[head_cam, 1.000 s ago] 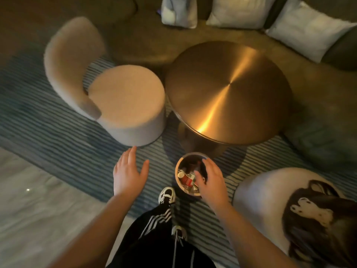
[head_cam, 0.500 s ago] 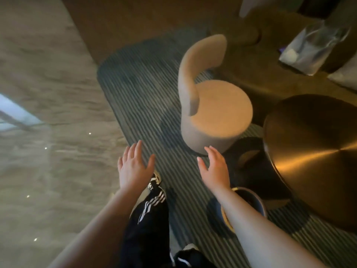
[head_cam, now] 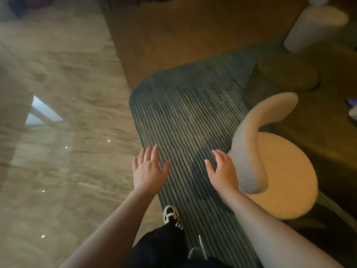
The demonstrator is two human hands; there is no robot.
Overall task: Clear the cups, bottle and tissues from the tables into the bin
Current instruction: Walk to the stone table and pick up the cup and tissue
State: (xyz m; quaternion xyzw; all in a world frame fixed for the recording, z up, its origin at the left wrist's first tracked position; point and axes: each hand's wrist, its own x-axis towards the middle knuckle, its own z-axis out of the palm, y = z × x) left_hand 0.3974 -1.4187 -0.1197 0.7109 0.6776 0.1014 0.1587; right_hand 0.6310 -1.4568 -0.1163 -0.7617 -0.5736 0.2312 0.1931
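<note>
My left hand (head_cam: 148, 170) hovers over the edge of the striped rug (head_cam: 185, 117), fingers spread and straight, holding nothing. My right hand (head_cam: 222, 172) is held out beside it, fingers relaxed and empty, just left of the curved back of a beige chair (head_cam: 274, 171). No bin, cups, bottle or tissues appear in the head view. The round gold table is out of sight too.
Polished marble floor (head_cam: 58, 151) fills the left half. A second pale round seat (head_cam: 314, 28) stands at the top right, on tan carpet (head_cam: 183, 31). My shoe (head_cam: 171, 213) and dark trouser leg show at the bottom.
The view has swung left, away from the gold table and the bin. My right hand has left the bin's rim and both hands now hang open over the rug.
</note>
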